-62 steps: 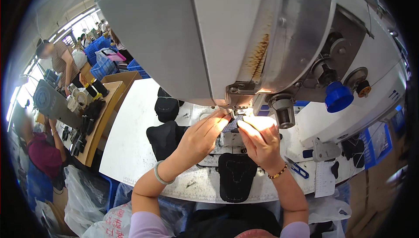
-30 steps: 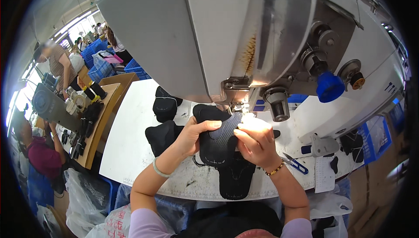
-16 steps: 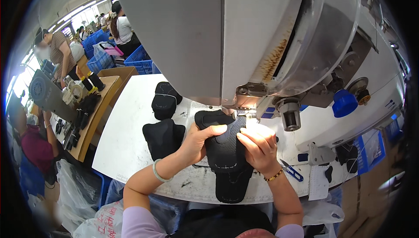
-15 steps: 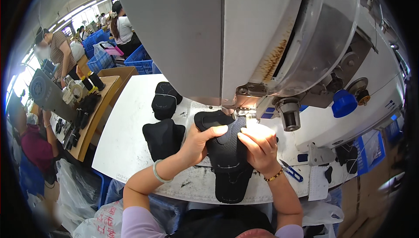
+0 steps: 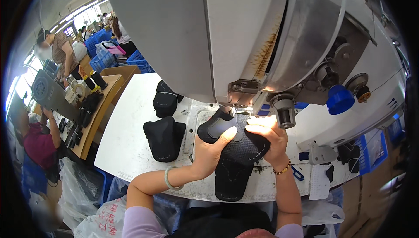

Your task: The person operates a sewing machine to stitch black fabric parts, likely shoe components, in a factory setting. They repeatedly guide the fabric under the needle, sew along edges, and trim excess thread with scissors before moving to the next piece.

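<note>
Your left grip [image 5: 209, 156] clasps the black fabric piece [image 5: 246, 145], thumb on top, below the sewing machine head [image 5: 161, 37], over the tabletop [image 5: 124, 144]. Your right grip [image 5: 276, 144] lays fingers along its right side; with that thumb hidden, I cannot tell whether it pinches. The piece looks light, pliable: hold its side edges. Glare obscures the needle.

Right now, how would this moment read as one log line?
left hand: gripping black fabric piece | right hand: touching its right side | far end: near sewing machine
</note>
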`<state>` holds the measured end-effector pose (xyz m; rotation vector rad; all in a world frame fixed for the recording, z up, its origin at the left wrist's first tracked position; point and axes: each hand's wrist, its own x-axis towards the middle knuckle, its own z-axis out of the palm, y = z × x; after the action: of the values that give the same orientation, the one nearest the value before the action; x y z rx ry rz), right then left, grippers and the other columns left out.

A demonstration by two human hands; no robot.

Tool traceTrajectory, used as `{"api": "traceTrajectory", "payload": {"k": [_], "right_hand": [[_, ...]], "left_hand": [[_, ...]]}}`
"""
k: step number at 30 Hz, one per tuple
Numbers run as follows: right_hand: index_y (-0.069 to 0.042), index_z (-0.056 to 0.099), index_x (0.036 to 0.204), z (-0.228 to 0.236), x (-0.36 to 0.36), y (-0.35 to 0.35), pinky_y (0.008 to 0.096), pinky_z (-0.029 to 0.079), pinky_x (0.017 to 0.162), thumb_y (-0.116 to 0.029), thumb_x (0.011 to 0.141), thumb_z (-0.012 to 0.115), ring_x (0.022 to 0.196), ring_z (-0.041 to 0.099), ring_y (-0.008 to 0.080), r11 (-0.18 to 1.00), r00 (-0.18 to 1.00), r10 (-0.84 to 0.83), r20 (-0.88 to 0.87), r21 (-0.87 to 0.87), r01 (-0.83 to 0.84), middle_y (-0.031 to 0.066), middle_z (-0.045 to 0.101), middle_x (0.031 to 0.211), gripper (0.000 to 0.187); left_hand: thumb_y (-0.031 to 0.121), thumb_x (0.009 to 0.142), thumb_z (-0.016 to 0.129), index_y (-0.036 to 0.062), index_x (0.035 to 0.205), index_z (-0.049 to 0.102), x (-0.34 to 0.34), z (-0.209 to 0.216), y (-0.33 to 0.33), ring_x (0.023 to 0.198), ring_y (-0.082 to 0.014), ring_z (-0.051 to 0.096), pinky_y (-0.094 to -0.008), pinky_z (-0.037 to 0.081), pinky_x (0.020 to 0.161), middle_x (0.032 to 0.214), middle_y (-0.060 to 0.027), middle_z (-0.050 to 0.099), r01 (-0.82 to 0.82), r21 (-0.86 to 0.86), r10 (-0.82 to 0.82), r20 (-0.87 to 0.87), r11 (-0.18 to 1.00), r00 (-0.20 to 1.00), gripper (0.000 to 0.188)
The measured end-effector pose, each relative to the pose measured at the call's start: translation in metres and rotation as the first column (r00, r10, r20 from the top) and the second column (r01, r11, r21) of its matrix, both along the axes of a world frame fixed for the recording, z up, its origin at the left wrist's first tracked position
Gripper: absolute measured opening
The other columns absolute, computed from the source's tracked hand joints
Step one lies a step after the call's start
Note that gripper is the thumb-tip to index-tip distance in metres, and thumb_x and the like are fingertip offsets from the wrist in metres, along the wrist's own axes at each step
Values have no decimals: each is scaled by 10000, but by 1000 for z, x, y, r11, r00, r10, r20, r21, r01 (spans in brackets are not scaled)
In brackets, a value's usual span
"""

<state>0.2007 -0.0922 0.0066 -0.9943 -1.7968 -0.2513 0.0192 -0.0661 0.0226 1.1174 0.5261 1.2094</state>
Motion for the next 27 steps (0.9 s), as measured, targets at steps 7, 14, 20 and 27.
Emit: {"api": "traceTrajectory", "payload": {"k": [7, 14, 20, 27], "right_hand": [[-61, 677, 947, -5, 5, 3, 311, 475, 805, -82, 697, 713, 899, 632, 215, 994, 994, 71, -82, -75, -77, 109, 671, 1019, 254], [-52, 674, 993, -13, 10, 4, 304, 478, 825, -84, 693, 722, 902, 626, 214, 989, 992, 85, -94, -111, -95, 120, 665, 1034, 305], [-52, 675, 1000, -16, 9, 6, 300, 481, 814, -13, 675, 663, 892, 627, 212, 991, 996, 42, -76, -125, -52, 116, 667, 1020, 327], [-86, 689, 992, -13, -4, -2, 287, 479, 749, 12, 689, 581, 810, 607, 195, 992, 985, -127, 117, 27, 125, 78, 660, 1035, 337]], "left_hand": [[51, 844, 628, -26, 1005, 593, 7, 3, -4, 797, -81, 581, -226, 479, 707, 918, -42, 639, -78, 77, 81, -34, 994, 996, 182], [58, 820, 650, -29, 1017, 564, 3, 14, 4, 773, -86, 578, -235, 475, 698, 861, -36, 631, -94, 215, 145, -233, 972, 962, 232], [64, 806, 662, 1, 976, 572, -1, 13, 18, 796, -84, 566, -237, 464, 718, 866, -23, 614, -77, 137, 105, -206, 988, 973, 202], [68, 828, 592, 21, 914, 599, -9, 12, 36, 809, -109, 577, -236, 456, 778, 892, -37, 613, 78, -63, -84, -93, 995, 992, 98]]}}
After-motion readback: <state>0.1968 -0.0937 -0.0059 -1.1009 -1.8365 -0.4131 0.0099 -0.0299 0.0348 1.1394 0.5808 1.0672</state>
